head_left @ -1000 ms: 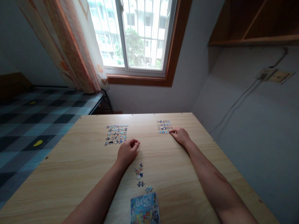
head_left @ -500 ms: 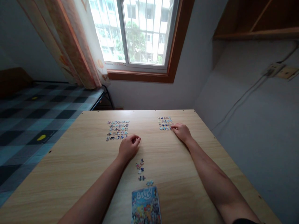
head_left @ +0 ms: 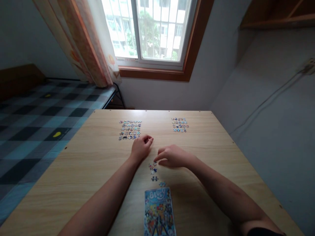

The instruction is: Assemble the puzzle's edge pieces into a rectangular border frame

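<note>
The left grip (head_left: 141, 146) is loosely curled, thumb close to bent fingers, and seems to rest on the worktop (head_left: 86, 164); I can't tell whether anything is tucked inside. My guess is that it's parked there to leave the other hand room. Just beyond it and to its left is the left set (head_left: 130, 130), jigsaw rows running crosswise, spaced out probably so each shape can be seen singly.

Between the two grips, on the near side, the loose pieces (head_left: 155, 170) trail toward the person in a crooked line, its long way running near to far. They're too small for me to say which way each one faces. At the near end of that line lies the pack (head_left: 159, 209), flat, long axis pointing away from the person, title at the far end and reading upright to them; likely set so its picture is easy to consult.

The right grip (head_left: 172, 156) is parted, thumb and fingers pointing left, tips at the farthest loose piece; I see nothing held, and whether they touch it isn't clear. Well beyond that grip, slightly to its right, sits the smaller right set (head_left: 179, 126), its rows also crosswise.
</note>
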The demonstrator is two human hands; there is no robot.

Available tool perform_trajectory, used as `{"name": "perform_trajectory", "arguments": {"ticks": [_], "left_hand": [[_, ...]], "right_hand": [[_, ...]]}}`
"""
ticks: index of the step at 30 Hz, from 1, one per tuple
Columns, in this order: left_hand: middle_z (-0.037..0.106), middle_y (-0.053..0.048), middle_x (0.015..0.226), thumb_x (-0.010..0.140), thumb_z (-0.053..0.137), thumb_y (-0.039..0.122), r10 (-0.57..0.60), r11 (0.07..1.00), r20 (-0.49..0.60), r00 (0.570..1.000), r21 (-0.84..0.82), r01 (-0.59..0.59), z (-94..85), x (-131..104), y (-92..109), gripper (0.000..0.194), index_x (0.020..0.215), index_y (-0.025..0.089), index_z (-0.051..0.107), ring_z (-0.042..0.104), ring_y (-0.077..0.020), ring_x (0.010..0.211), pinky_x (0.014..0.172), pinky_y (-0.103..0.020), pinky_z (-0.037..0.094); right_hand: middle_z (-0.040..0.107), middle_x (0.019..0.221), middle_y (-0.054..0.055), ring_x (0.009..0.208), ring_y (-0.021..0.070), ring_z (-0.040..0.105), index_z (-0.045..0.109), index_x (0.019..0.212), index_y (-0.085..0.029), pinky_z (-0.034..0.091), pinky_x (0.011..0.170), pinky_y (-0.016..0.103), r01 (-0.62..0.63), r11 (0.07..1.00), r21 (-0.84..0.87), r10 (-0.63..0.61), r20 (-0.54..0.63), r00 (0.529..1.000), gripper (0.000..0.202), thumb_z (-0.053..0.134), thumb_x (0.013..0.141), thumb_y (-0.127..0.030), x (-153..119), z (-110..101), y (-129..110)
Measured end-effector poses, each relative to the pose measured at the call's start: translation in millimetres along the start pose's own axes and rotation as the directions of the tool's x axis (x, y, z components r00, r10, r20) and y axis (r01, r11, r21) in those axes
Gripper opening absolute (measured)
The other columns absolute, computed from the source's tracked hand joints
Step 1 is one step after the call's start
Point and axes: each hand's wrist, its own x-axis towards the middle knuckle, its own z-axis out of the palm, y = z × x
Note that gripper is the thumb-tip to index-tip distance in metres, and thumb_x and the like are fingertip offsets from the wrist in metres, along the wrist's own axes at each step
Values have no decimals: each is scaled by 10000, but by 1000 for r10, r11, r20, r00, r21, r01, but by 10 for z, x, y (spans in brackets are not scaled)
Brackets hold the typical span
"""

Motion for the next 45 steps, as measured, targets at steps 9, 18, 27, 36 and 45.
{"name": "perform_trajectory", "arguments": {"ticks": [9, 18, 27, 36, 45], "left_hand": [[649, -15, 664, 842, 550, 389, -4, 1000, -4, 1000, -17, 4, 2, -1, 15, 272, 789, 179, 716, 556, -154, 621, 612, -276, 378], [635, -8, 632, 849, 542, 424, 6, 1000, 4, 1000, 9, -6, -12, 14, -10, 299, 797, 189, 720, 552, -158, 601, 604, -271, 383], [654, -14, 638, 845, 537, 437, 1, 1000, 8, 1000, 29, -1, -29, 22, -10, 308, 797, 201, 728, 582, -170, 613, 612, -277, 397], [650, -14, 642, 838, 533, 439, 4, 1000, 6, 1000, 22, -4, -32, 32, -31, 304, 789, 200, 715, 582, -170, 617, 619, -279, 394], [633, -1, 601, 839, 533, 441, 4, 1000, 21, 1000, 24, -5, -26, 37, -40, 297, 781, 209, 709, 570, -169, 590, 595, -276, 376]], "right_hand": [[731, 913, 8, 727, 121, 637, 773, 1025, -294, 392, 639, 238, -31, 998, -62, 29, -39, 999, 176, 670, 897, -358, 61, 208, 18], [745, 901, 9, 751, 139, 642, 776, 879, -261, 371, 626, 240, -181, 975, -126, 182, -1, 983, 108, 673, 847, -274, -24, -62, 149], [762, 776, -14, 677, 152, 645, 798, 791, -290, 392, 587, 237, -620, 779, -87, 623, 9, 782, 136, 728, 708, -207, -559, -475, 922], [787, 939, 22, 859, 195, 697, 802, 948, -294, 461, 710, 254, -747, 654, -119, 710, -245, 660, 204, 632, 836, -270, -833, -531, 1349], [778, 1018, 47, 919, 224, 696, 803, 976, -306, 491, 751, 277, -795, 587, -154, 710, -374, 597, 203, 621, 897, -348, -772, -376, 1486]]}}
